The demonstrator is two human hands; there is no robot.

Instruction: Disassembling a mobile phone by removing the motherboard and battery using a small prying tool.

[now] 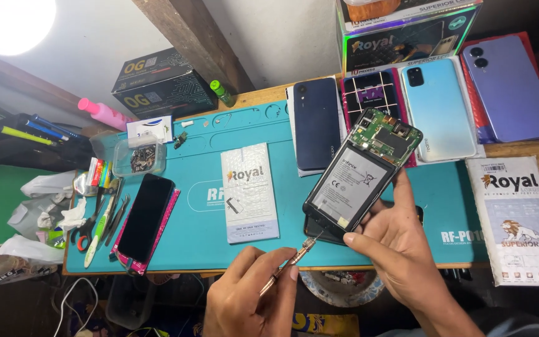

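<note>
My right hand (400,249) holds an opened phone (362,170) tilted above the teal work mat (201,231). The phone's back is off, showing a grey battery and a green circuit board at its top end. My left hand (251,293) grips a slim copper-coloured screwdriver (288,265). Its tip touches the phone's lower left corner. A dark piece lies on the mat under the phone, mostly hidden.
On the mat lie a black phone on a pink case (145,218), a white parts packet (249,190), scissors and tweezers (98,221), and a clear screw tub (138,156). Several phones (438,106) and boxes (163,81) line the back. A larger white packet (519,218) is at right.
</note>
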